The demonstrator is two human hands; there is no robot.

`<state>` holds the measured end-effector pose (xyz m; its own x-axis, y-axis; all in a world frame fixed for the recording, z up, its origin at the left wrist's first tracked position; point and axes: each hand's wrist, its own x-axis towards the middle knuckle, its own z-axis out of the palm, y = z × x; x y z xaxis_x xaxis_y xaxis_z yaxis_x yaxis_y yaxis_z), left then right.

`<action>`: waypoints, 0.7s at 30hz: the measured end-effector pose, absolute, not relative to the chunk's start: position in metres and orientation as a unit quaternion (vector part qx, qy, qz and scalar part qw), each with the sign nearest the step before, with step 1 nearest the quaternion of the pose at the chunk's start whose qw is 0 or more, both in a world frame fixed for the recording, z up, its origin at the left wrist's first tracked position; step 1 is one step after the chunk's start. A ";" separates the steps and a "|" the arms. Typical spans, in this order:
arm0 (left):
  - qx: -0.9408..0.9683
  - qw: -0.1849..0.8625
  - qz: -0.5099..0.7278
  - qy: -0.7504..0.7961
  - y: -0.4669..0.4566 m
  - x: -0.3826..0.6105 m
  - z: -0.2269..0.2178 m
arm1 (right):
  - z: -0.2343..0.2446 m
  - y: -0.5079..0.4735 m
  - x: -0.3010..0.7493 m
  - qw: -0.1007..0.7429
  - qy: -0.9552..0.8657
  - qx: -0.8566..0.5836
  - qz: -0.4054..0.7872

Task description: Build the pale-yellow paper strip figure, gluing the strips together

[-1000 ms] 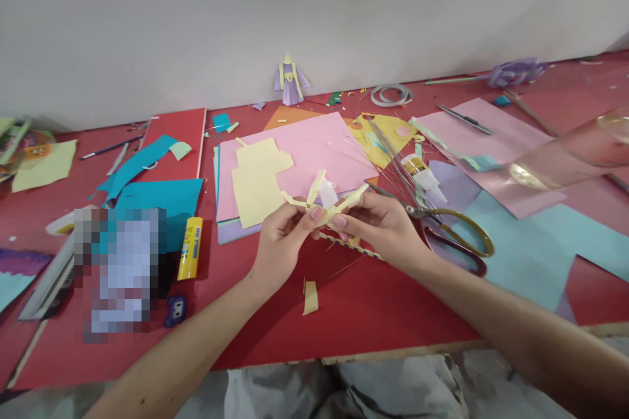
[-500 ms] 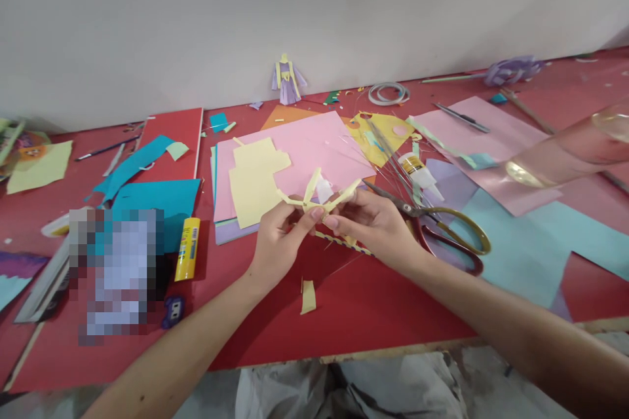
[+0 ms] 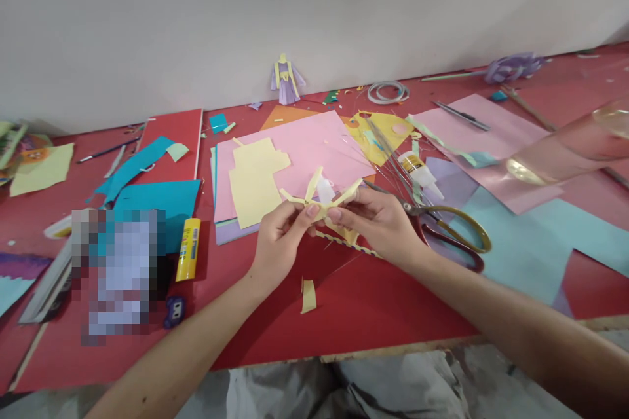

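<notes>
Between both hands I hold a small pale yellow paper piece (image 3: 314,184) with several narrow folded arms sticking up and out. My left hand (image 3: 281,242) pinches its left side between thumb and fingers. On the opposite side, my right hand (image 3: 383,222) is closed on the same piece, thumb toward me. Part of it is hidden by the fingers. A dark-spotted pale strip (image 3: 339,242) lies under the hands. Just beyond them is a cut pale yellow sheet (image 3: 255,186) on pink paper (image 3: 314,137). A yellow paper scrap (image 3: 308,296) lies nearer to me.
Scissors (image 3: 457,226) and a white glue bottle (image 3: 417,169) lie right of my hands. A yellow glue stick (image 3: 188,249) is on the left. A paper doll dress (image 3: 285,78) leans on the wall. At far right a clear bottle (image 3: 565,147) lies across papers.
My thumbs have shifted slightly along the yellow paper piece, which both hands still hold. The view has moved a little; the things on the table stay where they were.
</notes>
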<state>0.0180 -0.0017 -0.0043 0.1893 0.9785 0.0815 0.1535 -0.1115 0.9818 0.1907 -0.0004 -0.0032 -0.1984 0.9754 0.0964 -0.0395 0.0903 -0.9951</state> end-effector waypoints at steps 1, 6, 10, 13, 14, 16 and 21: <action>0.606 0.479 0.433 0.464 -0.001 0.018 -0.005 | -0.004 0.000 0.191 0.478 -0.566 -0.417 0.526; 0.599 0.492 0.458 0.435 0.002 0.019 -0.008 | -0.006 0.004 0.195 0.488 -0.561 -0.433 0.509; 0.593 0.497 0.463 0.432 0.002 0.018 -0.006 | -0.005 0.006 0.197 0.469 -0.560 -0.430 0.530; 0.576 0.515 0.468 0.430 0.003 0.018 -0.004 | -0.006 0.007 0.198 0.455 -0.564 -0.426 0.542; 0.570 0.521 0.469 0.428 0.003 0.018 -0.003 | -0.007 0.007 0.198 0.450 -0.567 -0.427 0.542; 0.566 0.528 0.469 0.426 0.003 0.019 -0.003 | -0.007 0.007 0.198 0.447 -0.574 -0.428 0.537; 0.581 0.502 0.468 0.437 0.002 0.020 -0.004 | -0.007 0.004 0.195 0.443 -0.615 -0.443 0.478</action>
